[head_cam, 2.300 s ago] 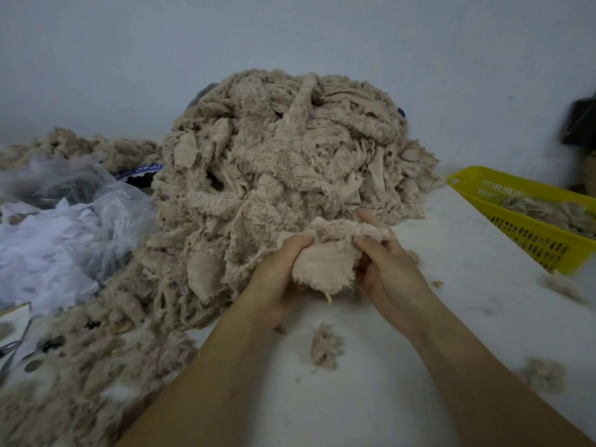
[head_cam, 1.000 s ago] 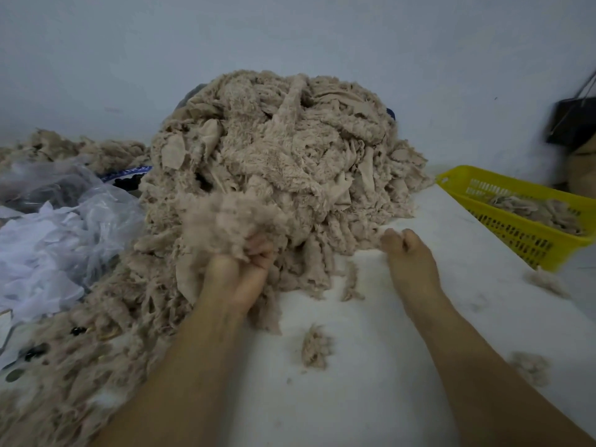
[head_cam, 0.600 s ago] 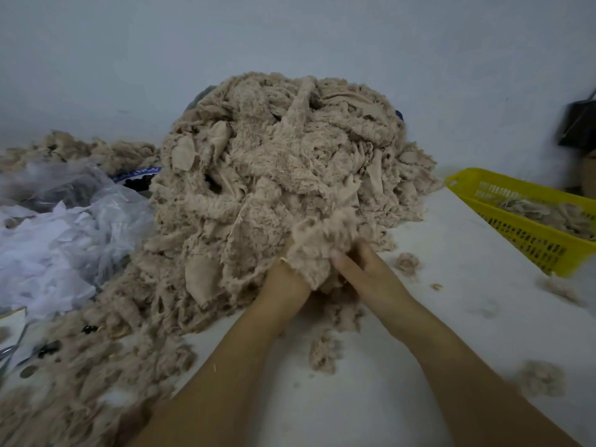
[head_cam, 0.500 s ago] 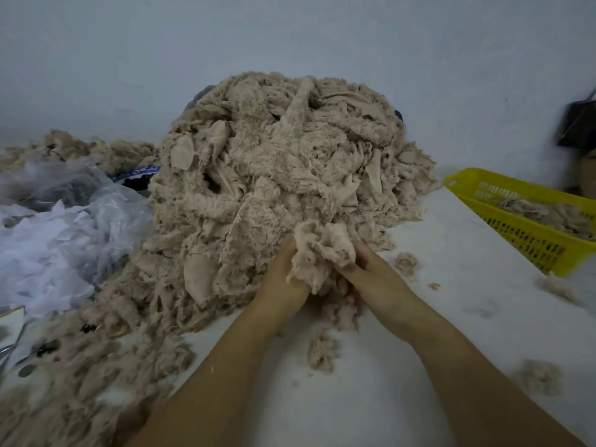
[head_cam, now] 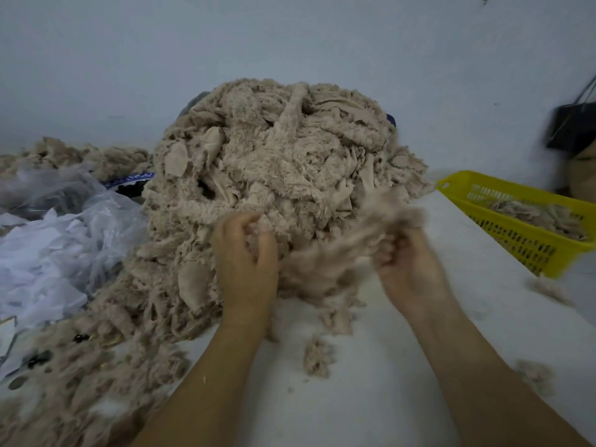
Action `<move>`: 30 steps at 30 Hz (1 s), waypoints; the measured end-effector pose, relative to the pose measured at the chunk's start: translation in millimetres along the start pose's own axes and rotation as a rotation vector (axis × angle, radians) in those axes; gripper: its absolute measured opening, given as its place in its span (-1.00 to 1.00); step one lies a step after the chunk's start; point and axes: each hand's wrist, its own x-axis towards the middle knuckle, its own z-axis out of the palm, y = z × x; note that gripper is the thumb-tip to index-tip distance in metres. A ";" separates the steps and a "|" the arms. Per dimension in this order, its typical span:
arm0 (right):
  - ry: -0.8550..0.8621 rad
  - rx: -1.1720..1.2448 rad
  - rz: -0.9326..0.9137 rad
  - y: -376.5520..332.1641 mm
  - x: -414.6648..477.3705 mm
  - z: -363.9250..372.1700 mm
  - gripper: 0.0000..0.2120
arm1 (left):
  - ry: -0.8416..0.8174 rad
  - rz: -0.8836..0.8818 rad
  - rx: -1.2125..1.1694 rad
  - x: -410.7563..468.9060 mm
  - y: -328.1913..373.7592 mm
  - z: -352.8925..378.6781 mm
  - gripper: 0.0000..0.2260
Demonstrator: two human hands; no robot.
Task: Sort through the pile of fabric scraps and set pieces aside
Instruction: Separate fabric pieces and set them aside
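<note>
The tall pile of beige fabric scraps (head_cam: pixel 283 162) sits at the far middle of the white table (head_cam: pixel 371 408). The right hand (head_cam: pixel 409 272) grips a fuzzy scrap (head_cam: pixel 325 262) just near of the pile, too blurred to make out. The left hand (head_cam: pixel 242 266) is curled against the pile's near face; whether it holds any fabric cannot be told. A yellow basket (head_cam: pixel 516 243) holding a few scraps stands at the far right.
</note>
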 end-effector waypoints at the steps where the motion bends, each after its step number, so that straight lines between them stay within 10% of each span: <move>1: 0.053 0.151 -0.042 -9.3 3.5 -4.4 -0.77 | 0.059 -0.025 0.046 1.6 -1.7 -0.6 -0.77; 5: 0.045 0.132 0.019 -6.1 6.9 -16.0 -0.39 | 0.088 -0.264 0.131 5.5 -11.8 0.2 -0.58; 8: 0.066 -0.037 0.038 13.1 4.4 -3.7 -0.44 | -0.092 -0.385 0.123 1.9 -18.1 2.5 -0.96; 13: 0.082 -0.050 0.028 17.3 0.2 -0.4 -0.56 | -0.204 -0.300 0.040 -3.4 -14.9 4.9 -0.74; 18: 0.131 -1.288 -0.294 22.3 2.5 -12.6 -0.61 | -0.236 -0.301 -0.007 -5.5 -12.4 9.4 -0.77; 22: 0.038 -2.046 -0.172 27.0 1.3 -18.0 -0.63 | -0.237 -0.240 0.082 -7.5 -11.7 9.9 -0.86; 27: 0.007 -1.441 -0.492 24.0 -4.1 -7.6 -0.80 | -0.235 0.087 0.243 -6.5 2.7 10.5 -0.52; 30: -0.060 -0.979 -0.494 18.4 -14.8 8.1 -0.86 | -0.520 0.170 0.189 -15.0 7.1 18.2 -0.38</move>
